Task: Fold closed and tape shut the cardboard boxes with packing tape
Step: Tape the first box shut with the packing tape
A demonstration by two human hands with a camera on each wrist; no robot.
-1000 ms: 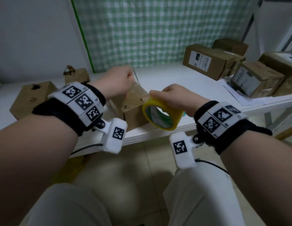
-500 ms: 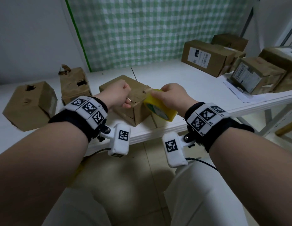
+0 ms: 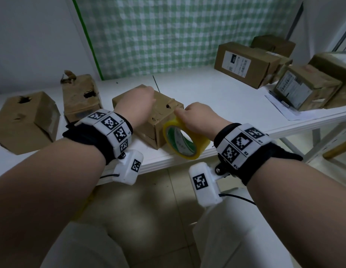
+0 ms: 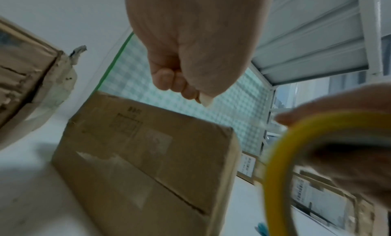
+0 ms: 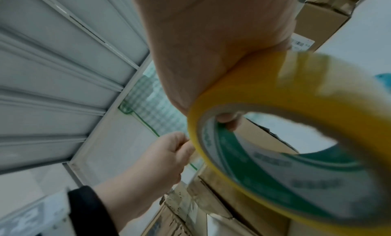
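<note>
Change: both hands have come down since a moment ago, and the box now sits flat on the surface with the roll dropped to its near right corner.
Left hand: the left hand (image 3: 136, 105) hovers over the top of the box, fingers (image 4: 169, 82) clenched, thumb tip tucked against them; whether they pinch a tape end, I cannot tell.
Right hand: the right hand (image 3: 199, 118) grips the tape roll (image 3: 184, 141), thumb pushed through the core in the right wrist view, the rest of the hand over the yellow rim.
Tape roll: yellow outside, green printed core, standing on edge, touching the box's right face at the front lip of the surface (image 3: 216, 97).
Box: the small cardboard box (image 3: 149, 130) lies near the front edge, flaps down, top scuffed with a small dark tear; old clear tape shows on its side in the left wrist view.
Left side: two battered boxes (image 3: 27, 122) with holes in their tops stand well apart from the hands.
Right side: labelled boxes (image 3: 245, 63) are stacked at the far right, with a sheet of paper (image 3: 284, 108) under one of them.
Backdrop: a green checked cloth (image 3: 178, 31) hangs behind.
</note>
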